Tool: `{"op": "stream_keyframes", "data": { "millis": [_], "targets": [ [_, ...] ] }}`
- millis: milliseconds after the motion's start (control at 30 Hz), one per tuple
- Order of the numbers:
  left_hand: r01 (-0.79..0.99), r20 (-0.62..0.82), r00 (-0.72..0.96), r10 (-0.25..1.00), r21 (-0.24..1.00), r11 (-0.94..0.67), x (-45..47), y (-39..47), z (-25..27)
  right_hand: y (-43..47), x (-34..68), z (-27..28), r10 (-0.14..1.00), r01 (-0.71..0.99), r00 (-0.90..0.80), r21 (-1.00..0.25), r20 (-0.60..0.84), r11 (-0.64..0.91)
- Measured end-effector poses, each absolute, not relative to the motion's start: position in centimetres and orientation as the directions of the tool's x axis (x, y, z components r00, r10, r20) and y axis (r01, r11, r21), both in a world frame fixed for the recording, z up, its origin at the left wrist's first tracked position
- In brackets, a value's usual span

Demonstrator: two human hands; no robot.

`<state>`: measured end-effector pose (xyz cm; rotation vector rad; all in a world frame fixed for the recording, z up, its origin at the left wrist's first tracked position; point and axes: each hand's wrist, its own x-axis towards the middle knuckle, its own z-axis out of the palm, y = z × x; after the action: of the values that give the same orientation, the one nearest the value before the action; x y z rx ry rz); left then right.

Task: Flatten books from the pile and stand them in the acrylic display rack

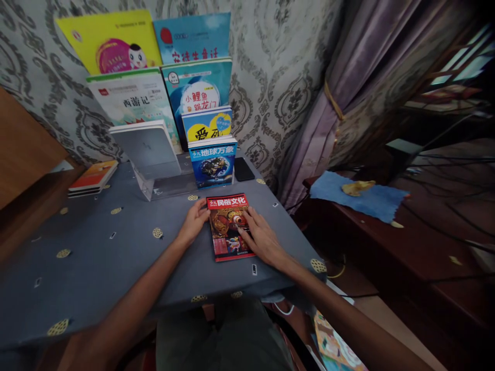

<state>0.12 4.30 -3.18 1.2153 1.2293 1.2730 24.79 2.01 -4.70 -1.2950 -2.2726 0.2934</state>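
A red-topped children's book (228, 247) with a dark picture cover lies closed on the grey-blue tablecloth in front of me. Along its upper left edge, my left hand (193, 222) rests with loosely bent fingers, the tips touching the side of the book. My right hand (265, 239) lies over the right part of the cover, fingers stretched and apart. Just beyond the book, a blue book with an Earth picture (214, 167) stands at the front of a clear stepped book stand (176, 186).
Several larger books, including a yellow one (88, 44), stand upright in tiers against the patterned wall. A grey-backed book (149, 149) leans on the left. Stacked books (93, 178) lie farther left. A black phone (243, 169) lies right of the stand. A blue cloth (348, 198) covers part of the wooden furniture at right.
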Motion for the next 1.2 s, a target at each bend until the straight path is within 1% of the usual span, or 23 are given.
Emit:
{"op": "stream_keyframes", "data": {
  "millis": [67, 100, 167, 233, 300, 433, 500, 567, 633, 667, 733, 800, 900, 1000, 1100, 1200],
  "targets": [
    [-0.174, -0.102, -0.033, 0.994, 0.98, 0.094, 0.6, 4.0, -3.0, 2.1, 24.7, -5.0, 0.845, 0.734, -0.416, -0.424, 0.336, 0.53],
    [-0.238, -0.155, 0.015, 0.988, 0.959, 0.154, 0.9, 3.7, -2.9, 2.1, 24.7, -5.2, 0.842, 0.729, -0.415, -0.427, 0.346, 0.535],
    [-0.322, -0.208, 0.139, 0.968, 0.915, 0.242, 1.3, 3.3, -2.6, 2.3, 24.7, -5.5, 0.837, 0.719, -0.406, -0.436, 0.367, 0.54],
    [-0.372, -0.216, 0.208, 0.954, 0.885, 0.281, 1.5, 3.0, -2.2, 2.4, 24.6, -5.7, 0.839, 0.709, -0.389, -0.458, 0.381, 0.537],
    [-0.408, -0.215, 0.218, 0.952, 0.866, 0.289, 1.6, 3.0, -1.9, 2.6, 24.6, -5.6, 0.851, 0.693, -0.359, -0.501, 0.383, 0.518],
    [-0.466, -0.197, 0.188, 0.962, 0.845, 0.264, 1.3, 3.1, -1.3, 3.3, 24.2, -4.7, 0.903, 0.624, -0.241, -0.655, 0.356, 0.425],
    [-0.497, -0.174, 0.168, 0.97, 0.835, 0.236, 1.1, 3.2, -1.0, 3.7, 23.9, -4.2, 0.923, 0.529, -0.19, -0.757, 0.335, 0.383],
    [-0.525, -0.15, 0.143, 0.978, 0.826, 0.204, 0.9, 3.2, -0.7, 4.1, 23.6, -3.6, 0.935, 0.358, -0.184, -0.865, 0.304, 0.352],
    [-0.545, -0.13, 0.1, 0.987, 0.823, 0.163, 0.7, 3.3, -0.4, 4.4, 23.2, -3.1, 0.939, 0.155, -0.241, -0.945, 0.247, 0.288],
    [-0.549, -0.117, 0.074, 0.99, 0.824, 0.138, 0.5, 3.3, -0.3, 4.5, 23.0, -2.7, 0.935, 0.071, -0.278, -0.966, 0.219, 0.247],
    [-0.546, -0.078, 0.017, 0.997, 0.834, 0.075, 0.0, 3.4, 0.1, 4.8, 22.5, -1.8, 0.921, -0.029, -0.334, -0.979, 0.199, 0.201],
    [-0.529, -0.016, -0.03, 0.999, 0.849, -0.003, -0.6, 3.4, 0.6, 5.0, 22.0, -0.6, 0.899, -0.074, -0.358, -0.967, 0.253, 0.242],
    [-0.475, 0.095, -0.088, 0.992, 0.871, -0.126, -1.5, 3.5, 1.6, 5.4, 21.1, 1.6, 0.844, -0.073, -0.351, -0.91, 0.406, 0.407],
    [-0.379, 0.178, -0.164, 0.97, 0.897, -0.228, -2.2, 3.7, 2.3, 5.7, 20.1, 2.8, 0.788, 0.044, -0.317, -0.822, 0.528, 0.568],
    [-0.335, 0.175, -0.244, 0.954, 0.908, -0.252, -2.7, 4.1, 1.8, 5.8, 19.2, 2.4, 0.763, 0.12, -0.32, -0.775, 0.562, 0.621],
    [-0.311, 0.113, -0.298, 0.948, 0.927, -0.209, -2.8, 4.4, 0.7, 5.7, 18.5, 0.8, 0.786, 0.099, -0.326, -0.808, 0.526, 0.581]
  ]
}}
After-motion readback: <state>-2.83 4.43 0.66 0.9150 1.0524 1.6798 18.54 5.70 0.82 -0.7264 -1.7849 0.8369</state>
